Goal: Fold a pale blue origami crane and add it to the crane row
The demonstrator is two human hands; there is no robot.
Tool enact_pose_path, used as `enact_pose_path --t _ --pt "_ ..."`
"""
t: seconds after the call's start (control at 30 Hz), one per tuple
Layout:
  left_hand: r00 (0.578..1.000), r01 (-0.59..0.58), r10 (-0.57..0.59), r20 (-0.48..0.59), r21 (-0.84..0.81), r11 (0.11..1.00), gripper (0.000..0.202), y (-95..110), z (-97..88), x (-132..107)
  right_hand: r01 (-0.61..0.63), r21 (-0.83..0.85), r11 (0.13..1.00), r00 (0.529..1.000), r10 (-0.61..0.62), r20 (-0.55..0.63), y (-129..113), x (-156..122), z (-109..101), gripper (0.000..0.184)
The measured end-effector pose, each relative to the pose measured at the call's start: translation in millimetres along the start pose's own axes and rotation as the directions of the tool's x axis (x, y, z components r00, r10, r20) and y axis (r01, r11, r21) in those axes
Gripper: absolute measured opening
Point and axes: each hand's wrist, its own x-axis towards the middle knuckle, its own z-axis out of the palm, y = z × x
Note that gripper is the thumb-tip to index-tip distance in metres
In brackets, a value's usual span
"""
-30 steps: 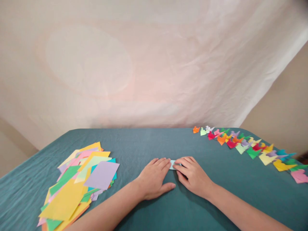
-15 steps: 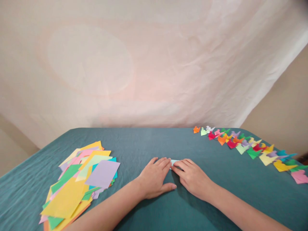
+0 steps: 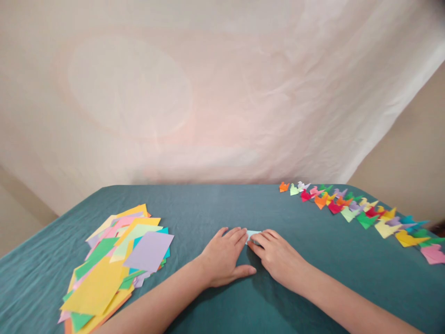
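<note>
A small piece of light-blue paper (image 3: 253,234) lies on the table between my hands, most of it covered by my fingers. My left hand (image 3: 225,257) rests flat beside it with fingers stretched out and thumb apart, its fingertips touching the paper's left side. From the right, my right hand (image 3: 278,257) has its bent fingers and thumb together on the paper's near right part. How the paper is folded cannot be made out.
On the left lies a loose pile of coloured paper squares, a lilac sheet (image 3: 149,251) on top. Rows of small folded paper birds (image 3: 366,221) stand along the right edge. A dark green cloth (image 3: 215,204) covers the table, and a pale sheet (image 3: 222,93) hangs behind.
Both hands stay almost in place. My right hand has shifted very slightly, and a little more of the light-blue paper shows between the fingers.
</note>
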Motion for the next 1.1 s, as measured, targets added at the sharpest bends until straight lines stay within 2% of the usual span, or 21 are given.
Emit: enact_pose_path --t 0.13,0.33,0.6,0.8,0.97,1.1 --pt "1.0 -0.002 0.002 0.007 0.009 1.0 0.073 -1 -0.1 0 -0.031 -0.004 1.0 0.999 0.031 0.024 -1 0 -4 0.02" --pt "1.0 -0.003 0.003 0.007 0.021 1.0 0.075 -1 1.2 0 -0.094 -0.099 0.991 0.993 0.101 0.064 -2 -3 -5 0.014" --pt "1.0 -0.006 0.006 0.008 0.021 1.0 0.074 -1 1.3 0 -0.141 -0.182 0.973 0.988 0.149 0.03 -3 -11 0 0.016" --pt "1.0 -0.003 0.003 0.0 0.028 1.0 0.074 0 1.1 0 -0.171 -0.105 0.98 0.985 0.166 -0.055 0 -10 0 0.02" --pt "1.0 -0.003 0.003 -0.006 0.03 1.0 0.074 1 0.2 0 -0.16 -0.021 0.987 0.979 0.155 -0.136 1 -8 8 0.025" --pt "1.0 -0.014 0.014 -0.007 0.021 1.0 0.074 -1 0.9 0 -0.138 0.005 0.99 0.982 0.137 -0.133 2 -8 14 0.029"
